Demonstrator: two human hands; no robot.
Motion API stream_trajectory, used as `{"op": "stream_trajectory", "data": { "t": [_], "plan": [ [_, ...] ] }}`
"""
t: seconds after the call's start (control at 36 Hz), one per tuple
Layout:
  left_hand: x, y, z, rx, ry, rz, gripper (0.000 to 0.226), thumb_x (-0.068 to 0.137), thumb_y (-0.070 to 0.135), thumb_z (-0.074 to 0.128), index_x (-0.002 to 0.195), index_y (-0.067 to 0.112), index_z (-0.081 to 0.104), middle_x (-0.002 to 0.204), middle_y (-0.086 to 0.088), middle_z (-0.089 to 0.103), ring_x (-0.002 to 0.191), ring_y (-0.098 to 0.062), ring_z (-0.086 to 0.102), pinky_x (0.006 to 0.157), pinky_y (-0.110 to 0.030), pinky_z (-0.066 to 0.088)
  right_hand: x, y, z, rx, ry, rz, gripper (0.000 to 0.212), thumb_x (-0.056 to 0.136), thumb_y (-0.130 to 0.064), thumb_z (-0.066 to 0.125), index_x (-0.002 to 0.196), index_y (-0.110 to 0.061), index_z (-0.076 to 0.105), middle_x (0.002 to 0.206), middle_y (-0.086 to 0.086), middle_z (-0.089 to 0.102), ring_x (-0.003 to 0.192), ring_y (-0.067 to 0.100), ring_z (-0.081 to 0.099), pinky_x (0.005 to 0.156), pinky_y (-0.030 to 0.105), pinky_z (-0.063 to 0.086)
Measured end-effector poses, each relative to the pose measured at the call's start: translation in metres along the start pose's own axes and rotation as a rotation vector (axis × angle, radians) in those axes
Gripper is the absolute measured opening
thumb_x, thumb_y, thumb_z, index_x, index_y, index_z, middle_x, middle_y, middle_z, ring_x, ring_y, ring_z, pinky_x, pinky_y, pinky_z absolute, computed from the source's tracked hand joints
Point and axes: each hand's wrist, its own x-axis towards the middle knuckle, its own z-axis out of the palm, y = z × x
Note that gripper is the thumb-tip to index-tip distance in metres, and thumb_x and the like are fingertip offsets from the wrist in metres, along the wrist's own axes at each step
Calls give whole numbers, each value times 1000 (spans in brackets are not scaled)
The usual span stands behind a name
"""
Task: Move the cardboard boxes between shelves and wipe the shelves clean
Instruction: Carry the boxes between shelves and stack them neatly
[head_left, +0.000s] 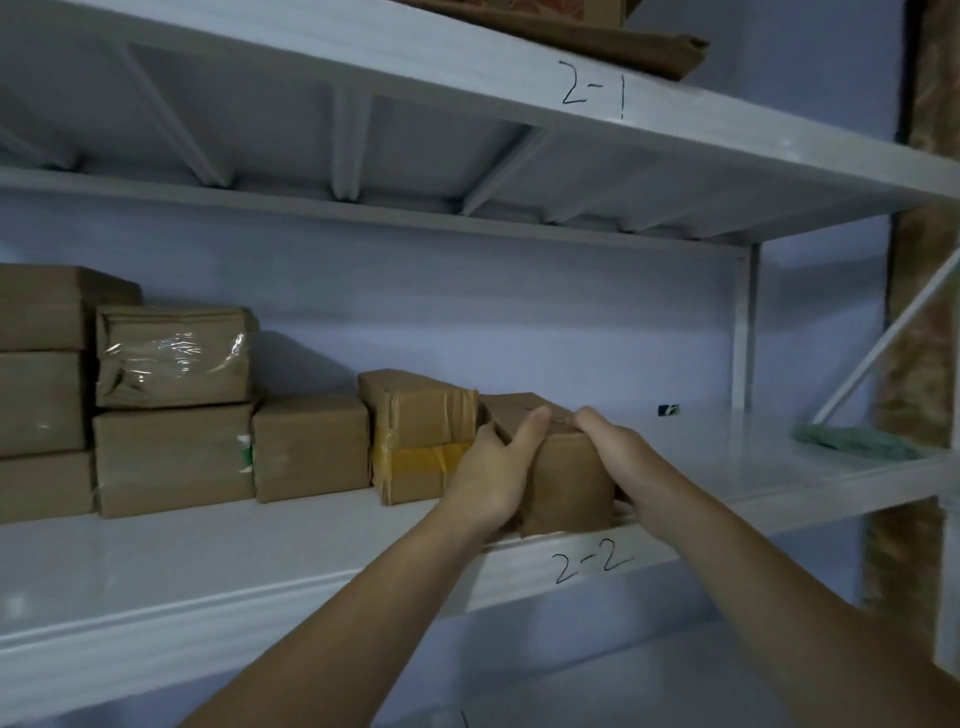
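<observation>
A small brown cardboard box (566, 478) stands near the front edge of the white shelf marked 2-2 (291, 561). My left hand (493, 467) grips its left side, thumb over the top edge. On the box's right side my right hand (623, 457) holds it, fingers curled over the top corner. Just left of it stands a box with yellow tape (421, 441), then a plain box (311, 447), then stacked boxes (171, 405) running to the left edge.
A green cloth (852, 441) lies at the shelf's right end beside a diagonal brace (883, 348). A small dark object (668, 410) sits at the back. The upper shelf marked 2-1 (592, 93) carries cardboard (597, 36) above.
</observation>
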Motion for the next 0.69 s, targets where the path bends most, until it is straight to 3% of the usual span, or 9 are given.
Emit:
{"op": "stream_trajectory", "data": {
  "t": [0.11, 0.19, 0.28, 0.33, 0.39, 0.47, 0.61, 0.69],
  "plan": [
    [10, -4, 3, -9, 57, 7, 80, 78, 86, 51, 119, 20, 67, 114, 2, 72, 106, -18, 68, 100, -45, 53, 14, 6, -3, 20, -18, -77, 39, 89, -61, 60, 109, -28, 55, 109, 5, 69, 97, 24, 71, 90, 48, 60],
    [14, -5, 6, -9, 55, 24, 52, 90, 73, 54, 101, 24, 68, 102, 3, 74, 102, -21, 71, 97, -45, 55, 25, 9, -9, -4, -59, -120, 54, 81, -72, 63, 113, -30, 51, 114, 0, 68, 101, 18, 70, 94, 46, 58],
    [17, -7, 8, 10, 84, 35, 38, 95, 65, 55, 92, 28, 64, 91, 5, 72, 91, -19, 72, 85, -33, 59, 31, 11, -16, -33, -130, -153, 66, 73, -79, 64, 114, -29, 52, 116, -3, 67, 104, 15, 69, 96, 44, 56],
    [19, -7, 9, 62, 141, 49, 35, 96, 61, 55, 82, 30, 62, 78, 11, 66, 68, -2, 66, 63, -16, 54, 34, 14, -19, -45, -187, -170, 72, 69, -80, 67, 117, -29, 52, 116, -4, 67, 105, 13, 69, 97, 44, 56],
    [20, -6, 9, 156, 199, 52, 45, 92, 69, 54, 77, 28, 63, 74, 11, 65, 63, 1, 61, 61, -19, 51, 37, 17, -21, -22, -227, -192, 65, 78, -72, 68, 120, -26, 52, 116, -4, 67, 103, 11, 69, 96, 41, 57],
    [20, -5, 10, 306, 275, 33, 83, 71, 92, 47, 90, 17, 77, 82, 0, 74, 83, -17, 69, 82, -37, 56, 42, 19, -22, -30, -237, -241, 60, 84, -67, 65, 123, -24, 52, 115, -8, 65, 103, 8, 66, 91, 34, 55],
    [20, 0, 13, 523, 382, 31, 62, 87, 80, 46, 66, 24, 63, 69, -4, 63, 76, -25, 61, 63, -35, 38, 62, 24, -17, -83, -218, -316, 69, 85, -68, 64, 130, -18, 50, 122, -3, 64, 111, 14, 64, 103, 39, 50],
    [24, 1, 14, 587, 407, 9, 69, 89, 80, 44, 65, 18, 63, 67, -5, 63, 70, -22, 61, 62, -35, 40, 71, 25, -15, -114, -230, -327, 80, 85, -72, 62, 139, -15, 45, 132, 2, 60, 120, 19, 60, 106, 40, 47]
  ]
}}
